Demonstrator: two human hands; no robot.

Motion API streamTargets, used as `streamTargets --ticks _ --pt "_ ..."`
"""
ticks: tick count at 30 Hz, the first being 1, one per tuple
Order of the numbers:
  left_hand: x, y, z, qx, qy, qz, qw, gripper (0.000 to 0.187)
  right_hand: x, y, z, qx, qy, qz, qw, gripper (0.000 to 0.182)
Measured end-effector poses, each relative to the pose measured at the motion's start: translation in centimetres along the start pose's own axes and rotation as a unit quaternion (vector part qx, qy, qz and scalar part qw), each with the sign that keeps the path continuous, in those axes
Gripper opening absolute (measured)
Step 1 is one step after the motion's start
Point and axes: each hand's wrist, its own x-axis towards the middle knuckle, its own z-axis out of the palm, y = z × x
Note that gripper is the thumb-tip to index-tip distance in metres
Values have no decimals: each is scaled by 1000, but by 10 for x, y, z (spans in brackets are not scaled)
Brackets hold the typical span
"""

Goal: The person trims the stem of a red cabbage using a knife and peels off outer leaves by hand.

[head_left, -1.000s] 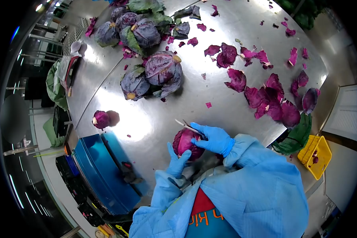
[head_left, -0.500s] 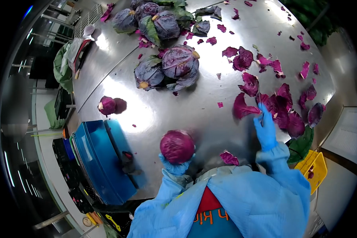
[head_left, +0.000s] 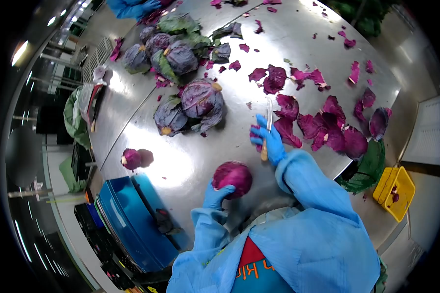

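A round, peeled red cabbage (head_left: 233, 179) is held in my blue-gloved left hand (head_left: 219, 195), near the table's front edge. Up and to the right of it, my gloved right hand (head_left: 271, 141) has its fingers around a knife (head_left: 265, 148) with a light handle, its blade pointing away from me. A small purple leaf piece lies by the right fingertips. Just right of that hand are loose purple leaves (head_left: 287, 132). Farther left, two unpeeled cabbages (head_left: 199, 100) with outer leaves rest on the metal table (head_left: 181, 154).
More unpeeled cabbages (head_left: 181, 57) are piled at the back. A small cabbage (head_left: 131, 159) sits left, beyond a blue bin (head_left: 132, 219). A yellow basket (head_left: 396, 193) stands off the table's right edge. Another person's gloved hand (head_left: 150, 6) shows at the top.
My right hand has moved left, away from the leaf pile, with the knife. My left hand has turned, now gripping the cabbage from its left side. Another person's hand has come into view.
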Motion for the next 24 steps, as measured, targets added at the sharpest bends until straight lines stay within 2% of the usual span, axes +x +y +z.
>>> streamTargets --ticks 1,2,3,5,6,7,9,13,15,17,18,19,21,23,24 --pt "6 10 8 183 -16 35 982 111 10 -7 3 -5 45 -36 998 50" --pt "-4 8 31 258 89 93 957 123 20 -16 4 -13 90 -72 993 51" --pt "-11 15 51 282 87 143 945 123 24 -24 2 -22 135 -104 985 52" --pt "-9 24 79 323 90 244 910 125 27 -37 -25 -36 160 -165 973 54" --pt "-2 19 85 328 52 235 913 134 24 -48 -38 -33 185 -194 963 54" --pt "2 14 89 416 63 248 872 130 20 -61 -51 -30 210 -223 951 55" --pt "6 12 103 491 72 277 823 125 1 -93 -74 -40 276 -283 918 55" --pt "8 12 118 490 54 265 829 125 -60 -139 -133 -93 359 -339 865 58" --pt "8 19 118 503 50 270 820 126 -91 -149 -182 -75 356 -374 853 52" --pt "12 21 116 509 42 277 814 125 -119 -164 -187 -74 434 -362 822 50" --pt "14 22 115 512 37 281 811 125 -127 -169 -179 -159 477 -365 784 49" --pt "18 21 114 511 27 274 814 124 -135 -173 -175 -300 468 -387 735 48" --pt "28 20 114 511 2 263 819 122 -144 -167 -178 -450 370 -401 707 48" --pt "36 24 119 495 6 264 828 119 -149 -161 -100 -471 286 -183 814 27" --pt "39 27 121 487 6 266 832 117 -149 -154 -63 -468 237 -71 848 23"
